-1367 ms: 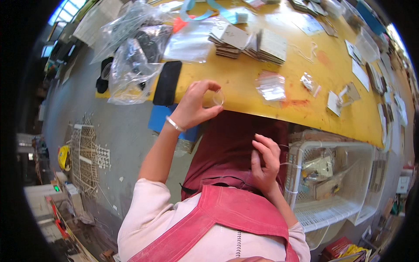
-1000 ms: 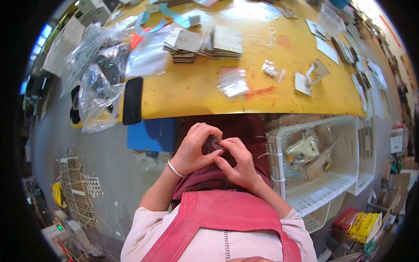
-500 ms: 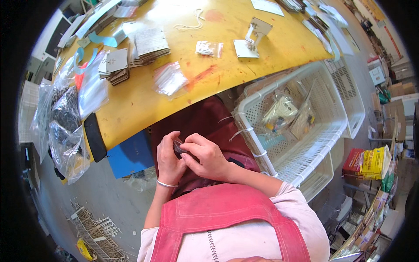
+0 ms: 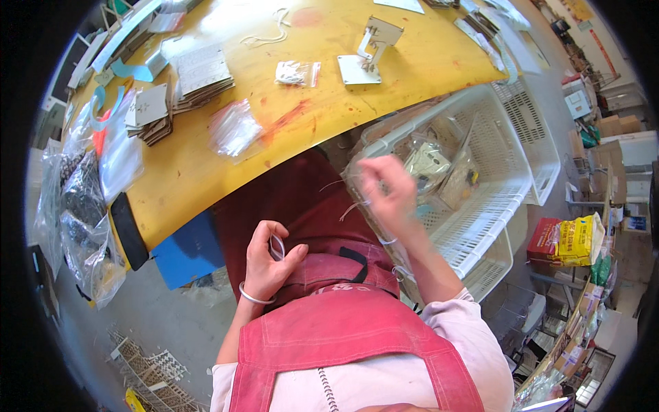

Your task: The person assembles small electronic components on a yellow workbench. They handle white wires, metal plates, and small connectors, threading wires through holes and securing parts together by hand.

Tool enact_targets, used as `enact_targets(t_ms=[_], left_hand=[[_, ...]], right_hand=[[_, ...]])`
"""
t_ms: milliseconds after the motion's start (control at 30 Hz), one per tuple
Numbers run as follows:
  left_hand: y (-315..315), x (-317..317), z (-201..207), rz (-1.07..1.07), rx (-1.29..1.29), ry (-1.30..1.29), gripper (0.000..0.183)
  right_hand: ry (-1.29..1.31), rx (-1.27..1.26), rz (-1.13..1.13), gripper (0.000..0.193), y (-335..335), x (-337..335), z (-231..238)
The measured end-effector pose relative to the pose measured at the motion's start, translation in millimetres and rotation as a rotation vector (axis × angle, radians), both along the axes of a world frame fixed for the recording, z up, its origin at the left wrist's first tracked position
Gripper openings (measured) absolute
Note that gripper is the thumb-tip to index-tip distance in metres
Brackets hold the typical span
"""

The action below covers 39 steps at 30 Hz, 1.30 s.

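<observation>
My left hand (image 4: 268,261) is closed around what looks like a small clear plastic bag (image 4: 276,248), its mouth gaping between thumb and fingers above my lap. My right hand (image 4: 390,192) is raised over the near left rim of a white plastic basket (image 4: 473,254). Motion smears its fingers, so whether it holds anything cannot be made out. On the yellow table (image 4: 178,189) ahead lie a stack of clear bags (image 4: 235,128) and a bag of small white parts (image 4: 297,73). An assembled white panel piece (image 4: 360,69) stands beyond them.
Stacks of thin square boards (image 4: 202,72) and a light blue strip (image 4: 137,71) occupy the table's left. A black phone-like slab (image 4: 128,232) sits at its left edge, beside hanging clear bags (image 4: 89,233). Inside the basket are bagged parts (image 4: 427,165).
My right hand has left my left hand and swung up and right to the basket. The left hand keeps the small bag, whose mouth is now wider. The view has shifted slightly.
</observation>
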<state>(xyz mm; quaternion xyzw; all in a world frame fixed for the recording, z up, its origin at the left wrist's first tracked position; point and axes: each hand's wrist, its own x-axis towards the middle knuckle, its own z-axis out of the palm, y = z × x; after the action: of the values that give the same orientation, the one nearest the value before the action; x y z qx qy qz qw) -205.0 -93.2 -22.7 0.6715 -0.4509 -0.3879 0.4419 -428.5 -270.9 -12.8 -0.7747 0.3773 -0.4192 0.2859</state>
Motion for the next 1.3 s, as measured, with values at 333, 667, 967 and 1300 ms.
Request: enact_targets(t_ms=[333, 667, 967, 1300], left_hand=[[-5.9, -13.5, -6.3, -0.08, -0.089, 0.106, 0.034], [-7.7, -15.3, -2.1, -0.088, -0.13, -0.021, 0.033], [-11.8, -14.2, -3.9, -0.112, -0.155, -0.013, 0.031], [-24.1, -14.5, -6.7, -0.175, -0.241, -0.036, 0.031]], right_hand=[[0.215, 0.367, -0.562, 0.032, -145.6, -87.3, -76.9], [0.008, 0.537, -0.428, 0.026, -167.3, -91.0, -88.8], [-0.036, 0.05, -0.197, 0.013, -85.5, -73.1, -10.8], [-0.723, 0.646, 0.147, 0.011, -9.2, -36.0, 50.2]])
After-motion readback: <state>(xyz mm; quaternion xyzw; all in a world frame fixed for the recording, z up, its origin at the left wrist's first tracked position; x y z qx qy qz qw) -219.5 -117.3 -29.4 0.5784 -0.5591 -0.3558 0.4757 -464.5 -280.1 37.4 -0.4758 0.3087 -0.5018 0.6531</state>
